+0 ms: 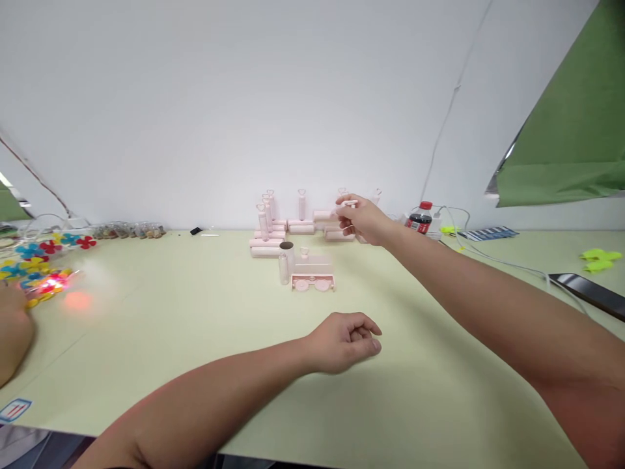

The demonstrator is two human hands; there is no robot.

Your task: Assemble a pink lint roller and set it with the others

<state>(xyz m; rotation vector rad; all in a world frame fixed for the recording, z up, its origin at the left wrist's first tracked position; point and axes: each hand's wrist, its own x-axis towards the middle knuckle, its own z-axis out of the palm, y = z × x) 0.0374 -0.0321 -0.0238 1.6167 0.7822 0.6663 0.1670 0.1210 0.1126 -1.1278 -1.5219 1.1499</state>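
Observation:
My left hand (344, 342) rests near the front of the table, its fingers loosely curled and apart, holding nothing visible. Farther back, my right hand (359, 218) is raised among the pink parts, its fingers pinched on something small and pale that I cannot make out. Between the hands, a little to the left, lies a pink part with two round discs (313, 284), with a pink block (314, 264) behind it. An upright tube (287, 258) and a clear cylinder (284, 269) stand beside them. Several pink cylinders (266, 252) lie behind, with slim heart-topped pieces (301, 207) standing on them.
A cola bottle (420, 219), white cables (508, 266) and a dark phone (590, 293) are on the right. Yellow-green pieces (599, 258) lie farther right. At the left are colourful flower-shaped pieces (36, 264), filled clear bags (129, 230) and another person's arm (14, 332).

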